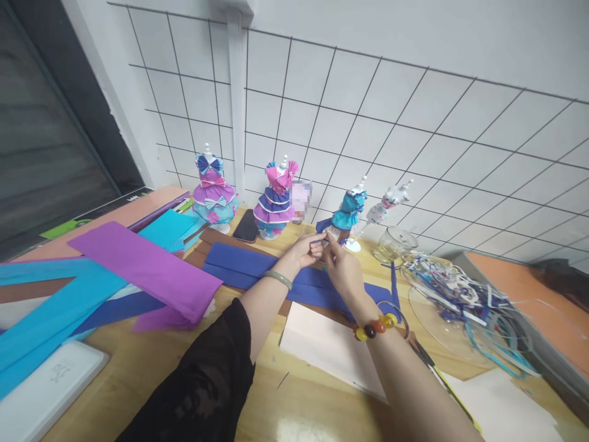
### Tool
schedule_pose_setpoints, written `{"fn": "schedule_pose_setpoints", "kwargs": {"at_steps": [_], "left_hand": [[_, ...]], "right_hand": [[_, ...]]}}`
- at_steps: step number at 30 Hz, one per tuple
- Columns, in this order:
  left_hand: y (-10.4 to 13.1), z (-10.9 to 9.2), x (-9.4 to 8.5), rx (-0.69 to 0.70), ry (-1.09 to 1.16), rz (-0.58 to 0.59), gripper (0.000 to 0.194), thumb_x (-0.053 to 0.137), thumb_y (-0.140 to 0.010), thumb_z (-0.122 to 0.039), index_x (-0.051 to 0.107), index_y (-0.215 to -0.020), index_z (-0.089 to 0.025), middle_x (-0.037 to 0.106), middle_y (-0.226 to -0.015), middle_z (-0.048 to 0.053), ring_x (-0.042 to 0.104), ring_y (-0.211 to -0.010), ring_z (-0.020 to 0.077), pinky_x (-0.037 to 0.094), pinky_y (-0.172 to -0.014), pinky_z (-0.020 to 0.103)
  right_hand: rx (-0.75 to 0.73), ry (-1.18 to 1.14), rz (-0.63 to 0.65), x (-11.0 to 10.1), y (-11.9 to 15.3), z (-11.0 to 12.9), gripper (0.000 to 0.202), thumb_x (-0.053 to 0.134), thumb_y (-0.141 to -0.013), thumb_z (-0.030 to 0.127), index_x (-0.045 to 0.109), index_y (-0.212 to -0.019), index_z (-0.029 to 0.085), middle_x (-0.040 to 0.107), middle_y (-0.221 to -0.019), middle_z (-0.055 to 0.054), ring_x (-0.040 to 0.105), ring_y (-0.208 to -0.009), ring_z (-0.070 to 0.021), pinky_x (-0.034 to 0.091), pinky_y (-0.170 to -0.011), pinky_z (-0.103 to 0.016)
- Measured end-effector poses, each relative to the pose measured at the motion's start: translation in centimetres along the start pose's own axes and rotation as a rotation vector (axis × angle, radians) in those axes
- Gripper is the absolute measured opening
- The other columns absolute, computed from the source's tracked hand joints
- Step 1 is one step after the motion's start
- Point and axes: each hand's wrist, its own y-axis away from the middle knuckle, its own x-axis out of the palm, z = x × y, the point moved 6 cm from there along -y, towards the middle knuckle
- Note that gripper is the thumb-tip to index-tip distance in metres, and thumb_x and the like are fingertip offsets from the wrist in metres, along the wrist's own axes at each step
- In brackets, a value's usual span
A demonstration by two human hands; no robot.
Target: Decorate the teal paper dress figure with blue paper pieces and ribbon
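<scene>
My left hand (307,250) and my right hand (341,263) meet fingertip to fingertip over the table, both pinched closed. Between them a small dark strip seems to show; its kind is too small to make out. Just behind the fingers stands a small mannequin in a teal dress (348,210), tilted in view, its lower part partly hidden by my right hand. Under my wrists lie folded dark blue strips (243,264) of crepe-like material on brown ones. A cream sheet (322,347) lies closer to me, partly beneath my right forearm.
Two dressed mannequins (214,190) (275,199) flank a black phone (247,226). A mostly white mannequin (389,201) and glass jar (396,244) stand right, near a heap of scraps (460,288) and scissors (426,356). Purple crepe (151,264) and a white power bank (59,387) lie left.
</scene>
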Motion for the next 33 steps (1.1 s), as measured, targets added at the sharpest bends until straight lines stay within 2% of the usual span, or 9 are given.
{"fn": "schedule_pose_setpoints", "kwargs": {"at_steps": [3,7,10,12,16,19,22,26,33], "left_hand": [[0.2,0.0,0.2,-0.017,0.007,0.001,0.016,0.056,-0.078,-0.014,0.047,-0.064,-0.013,0.026,-0.038,-0.01,0.028,-0.031,0.0015,0.022,-0.033,0.013],[0.4,0.0,0.4,-0.02,0.005,-0.006,0.017,0.054,-0.079,-0.013,0.046,-0.064,-0.013,0.026,-0.038,-0.01,0.027,-0.03,0.0014,0.022,-0.033,0.013],[0.4,0.0,0.4,-0.014,-0.009,-0.015,0.019,0.054,-0.079,-0.014,0.045,-0.062,-0.014,0.026,-0.038,-0.01,0.027,-0.03,0.0013,0.023,-0.033,0.013],[0.4,0.0,0.3,-0.009,-0.027,-0.024,0.019,0.055,-0.078,-0.015,0.045,-0.062,-0.014,0.027,-0.038,-0.01,0.027,-0.03,0.0011,0.023,-0.033,0.013],[0.3,-0.1,0.0,0.023,-0.083,-0.061,0.016,0.058,-0.076,-0.02,0.049,-0.066,-0.013,0.033,-0.04,-0.009,0.032,-0.031,0.0017,0.024,-0.034,0.014],[0.3,-0.3,-0.1,0.075,-0.138,-0.102,0.014,0.061,-0.073,-0.022,0.052,-0.07,-0.012,0.041,-0.042,-0.007,0.039,-0.034,0.003,0.028,-0.036,0.015],[0.4,-0.6,-0.1,0.134,-0.202,-0.137,0.015,0.063,-0.071,-0.024,0.054,-0.072,-0.012,0.051,-0.05,-0.003,0.046,-0.039,0.0045,0.03,-0.038,0.016],[0.8,-0.9,0.3,0.192,-0.301,-0.161,0.017,0.062,-0.071,-0.027,0.056,-0.073,-0.011,0.056,-0.054,0.001,0.05,-0.041,0.0068,0.031,-0.037,0.018],[0.8,-1.0,0.1,0.272,-0.412,-0.212,0.024,0.064,-0.07,-0.032,0.047,-0.063,-0.015,0.047,-0.044,-0.005,0.043,-0.035,0.0054,0.026,-0.035,0.017]], "right_hand": [[0.033,-0.187,-0.019,0.3,-0.2,-0.6,0.048,0.04,-0.084,0.031,0.047,-0.13,0.019,0.065,-0.076,-0.008,0.056,-0.063,-0.0191,0.038,-0.059,-0.029],[0.177,-0.804,-0.007,1.2,-0.7,-1.8,0.054,0.051,-0.077,0.036,0.05,-0.125,0.014,0.06,-0.068,-0.002,0.051,-0.058,-0.0142,0.039,-0.054,-0.026],[0.357,-1.2,0.027,1.7,-0.6,-2.3,0.057,0.061,-0.069,0.037,0.053,-0.12,0.015,0.054,-0.061,0.003,0.043,-0.048,-0.0089,0.032,-0.044,-0.021],[0.416,-1.313,0.028,1.5,-0.4,-2.4,0.054,0.065,-0.065,0.036,0.056,-0.115,0.017,0.052,-0.06,0.005,0.036,-0.043,-0.0057,0.027,-0.041,-0.02],[0.376,-1.224,-0.007,0.5,-0.1,-2.2,0.043,0.065,-0.065,0.04,0.062,-0.102,0.018,0.051,-0.057,0.005,0.034,-0.041,-0.0051,0.025,-0.041,-0.02],[0.358,-1.083,-0.035,0.3,0.0,-2.3,0.032,0.062,-0.068,0.045,0.063,-0.082,0.016,0.051,-0.055,0.004,0.035,-0.041,-0.006,0.025,-0.04,-0.021],[0.379,-1.043,-0.02,0.5,0.1,-2.3,0.034,0.06,-0.068,0.05,0.058,-0.063,0.016,0.049,-0.049,0.003,0.032,-0.037,-0.0061,0.023,-0.037,-0.022],[0.394,-0.985,0.011,0.6,-0.2,-1.8,0.041,0.058,-0.067,0.056,0.059,-0.061,0.015,0.049,-0.044,0.002,0.033,-0.034,-0.0074,0.023,-0.036,-0.022],[0.274,-0.788,0.009,0.1,-1.2,-0.3,0.048,0.053,-0.069,0.059,0.065,-0.059,0.013,0.064,-0.054,-0.006,0.054,-0.049,-0.0145,0.037,-0.047,-0.024]]}}
